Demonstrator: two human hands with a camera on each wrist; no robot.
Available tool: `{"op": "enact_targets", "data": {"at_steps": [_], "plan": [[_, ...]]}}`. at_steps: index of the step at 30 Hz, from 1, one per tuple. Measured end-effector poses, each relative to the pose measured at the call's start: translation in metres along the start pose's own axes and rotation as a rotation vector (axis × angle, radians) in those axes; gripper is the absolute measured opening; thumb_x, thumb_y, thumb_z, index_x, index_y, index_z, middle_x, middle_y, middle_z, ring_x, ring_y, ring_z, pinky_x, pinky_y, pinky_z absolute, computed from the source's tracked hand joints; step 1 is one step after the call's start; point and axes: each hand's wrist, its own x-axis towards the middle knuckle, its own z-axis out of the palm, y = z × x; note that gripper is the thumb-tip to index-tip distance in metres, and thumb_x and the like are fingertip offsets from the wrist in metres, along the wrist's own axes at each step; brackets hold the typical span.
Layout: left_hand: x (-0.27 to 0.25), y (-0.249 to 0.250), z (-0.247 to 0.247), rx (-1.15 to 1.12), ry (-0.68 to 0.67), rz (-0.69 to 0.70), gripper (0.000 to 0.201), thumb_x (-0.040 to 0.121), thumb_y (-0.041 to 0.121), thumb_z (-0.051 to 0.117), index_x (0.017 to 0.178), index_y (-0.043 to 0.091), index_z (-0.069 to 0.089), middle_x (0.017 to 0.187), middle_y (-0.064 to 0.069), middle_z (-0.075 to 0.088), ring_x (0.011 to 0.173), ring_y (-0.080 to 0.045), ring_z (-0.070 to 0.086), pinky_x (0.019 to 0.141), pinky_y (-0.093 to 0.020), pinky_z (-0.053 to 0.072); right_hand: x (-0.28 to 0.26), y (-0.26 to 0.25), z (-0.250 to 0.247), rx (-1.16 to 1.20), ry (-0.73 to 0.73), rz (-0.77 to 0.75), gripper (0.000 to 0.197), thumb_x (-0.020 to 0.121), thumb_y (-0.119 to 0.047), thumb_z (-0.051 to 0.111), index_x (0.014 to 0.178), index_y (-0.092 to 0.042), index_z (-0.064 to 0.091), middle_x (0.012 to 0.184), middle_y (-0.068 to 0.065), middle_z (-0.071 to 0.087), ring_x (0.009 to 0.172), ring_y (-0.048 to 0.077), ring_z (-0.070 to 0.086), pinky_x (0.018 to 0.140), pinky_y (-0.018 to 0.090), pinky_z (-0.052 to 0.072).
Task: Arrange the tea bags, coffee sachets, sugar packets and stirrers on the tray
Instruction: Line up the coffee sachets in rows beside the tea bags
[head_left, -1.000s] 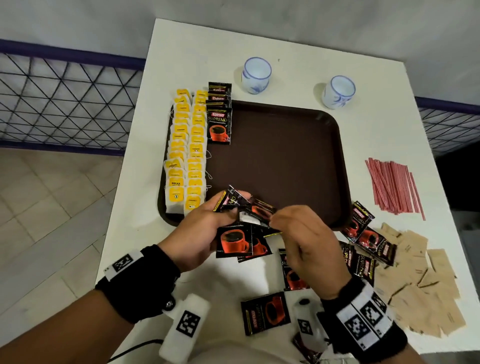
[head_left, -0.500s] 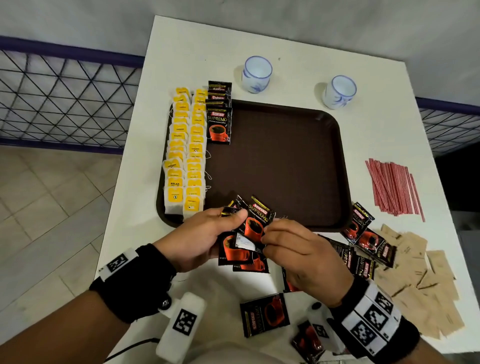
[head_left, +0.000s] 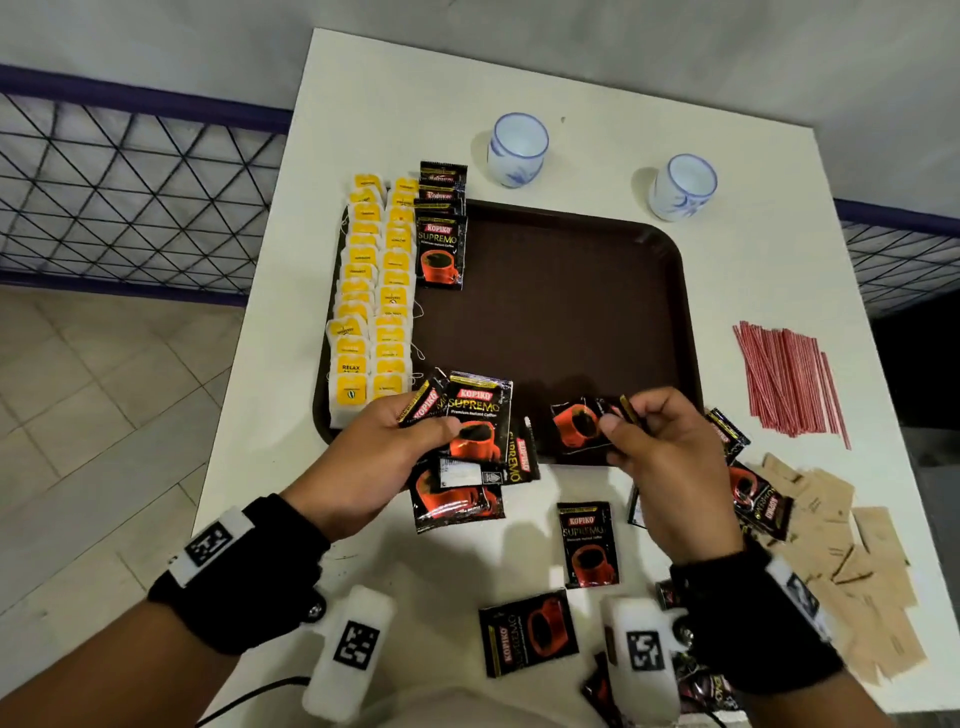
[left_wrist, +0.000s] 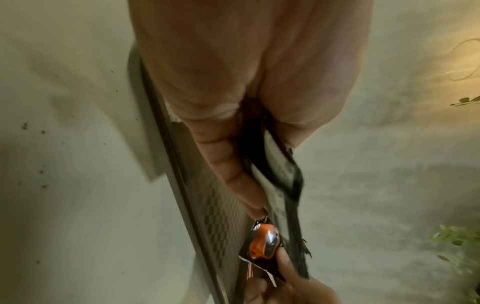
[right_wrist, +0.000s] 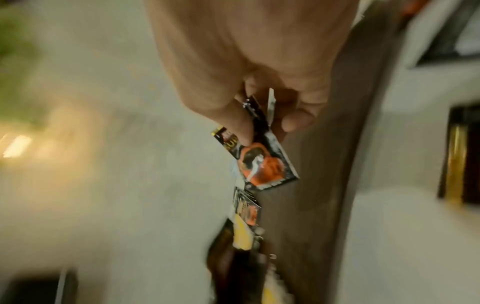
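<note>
A brown tray lies on the white table. Yellow tea bags fill its left side in two columns, with a short row of black coffee sachets beside them. My left hand grips a fanned bunch of coffee sachets at the tray's near edge; the left wrist view shows the same bunch. My right hand pinches a single coffee sachet, seen close in the right wrist view. Red stirrers and brown sugar packets lie right of the tray.
Two white-and-blue cups stand behind the tray. Loose coffee sachets lie on the table near me, more by the sugar packets. A metal mesh fence runs left of the table.
My right hand has pulled one sachet out of the bunch and moved right with it. The left hand keeps the rest and has shifted slightly toward the tray.
</note>
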Motion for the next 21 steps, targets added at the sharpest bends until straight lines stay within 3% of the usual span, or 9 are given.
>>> {"op": "enact_targets", "data": {"at_steps": [2,4,9,12,14,17,21], "plan": [[-0.001,-0.002,0.001,0.088,-0.030,0.012,0.022,0.099,0.006,0.055,0.111,0.014,0.072,0.105,-0.005,0.078,0.099,-0.021,0.074,0.088,-0.033,0.060,0.006,0.001,0.003,0.182,-0.037,0.182,0.036,0.086,0.014,0.062,0.074,-0.018,0.052,0.075,0.003,0.055,0.073,0.018,0.059,0.060,0.029,0.053],[-0.003,-0.003,0.003,0.167,-0.071,0.021,0.021,0.100,0.008,0.056,0.113,0.015,0.072,0.107,-0.004,0.078,0.102,-0.020,0.074,0.094,-0.036,0.057,0.008,-0.001,0.011,0.273,-0.072,0.248,0.036,0.085,0.018,0.060,0.076,-0.014,0.046,0.075,0.006,0.051,0.071,0.020,0.061,0.060,0.030,0.058],[-0.003,-0.004,0.005,0.238,-0.119,0.015,0.020,0.100,0.010,0.057,0.110,0.017,0.073,0.104,-0.004,0.078,0.101,-0.021,0.074,0.095,-0.039,0.056,0.005,0.001,0.023,0.360,-0.199,0.394,0.036,0.080,0.017,0.063,0.073,-0.012,0.044,0.074,0.010,0.065,0.067,0.020,0.072,0.053,0.025,0.057],[-0.002,-0.003,0.001,0.234,-0.115,0.002,0.020,0.100,0.010,0.057,0.111,0.016,0.072,0.105,-0.004,0.078,0.101,-0.022,0.074,0.096,-0.041,0.056,0.005,0.001,0.021,0.292,-0.207,0.397,0.038,0.073,0.011,0.070,0.073,-0.014,0.042,0.068,0.010,0.063,0.059,0.021,0.072,0.050,0.029,0.059],[-0.003,-0.002,-0.002,0.228,-0.112,-0.008,0.019,0.100,0.010,0.057,0.111,0.015,0.072,0.104,-0.005,0.078,0.100,-0.022,0.074,0.095,-0.040,0.057,0.006,-0.001,0.016,0.204,-0.203,0.352,0.039,0.069,0.005,0.074,0.073,-0.015,0.041,0.063,0.008,0.064,0.062,0.029,0.074,0.049,0.029,0.059],[-0.004,0.002,-0.008,0.249,-0.132,0.021,0.019,0.100,0.009,0.057,0.111,0.014,0.070,0.104,-0.004,0.078,0.099,-0.020,0.074,0.088,-0.033,0.060,0.011,-0.008,0.008,0.034,-0.178,0.237,0.039,0.073,0.010,0.076,0.073,-0.012,0.043,0.066,0.013,0.053,0.066,0.039,0.074,0.044,0.029,0.054],[-0.006,0.008,-0.010,0.369,-0.248,0.061,0.021,0.099,0.011,0.058,0.109,0.024,0.072,0.104,0.001,0.078,0.098,-0.012,0.074,0.082,-0.021,0.057,0.012,-0.023,0.011,-0.110,-0.373,0.262,0.037,0.075,0.016,0.074,0.072,-0.008,0.046,0.063,0.025,0.062,0.052,0.031,0.070,0.040,0.027,0.052]]}}
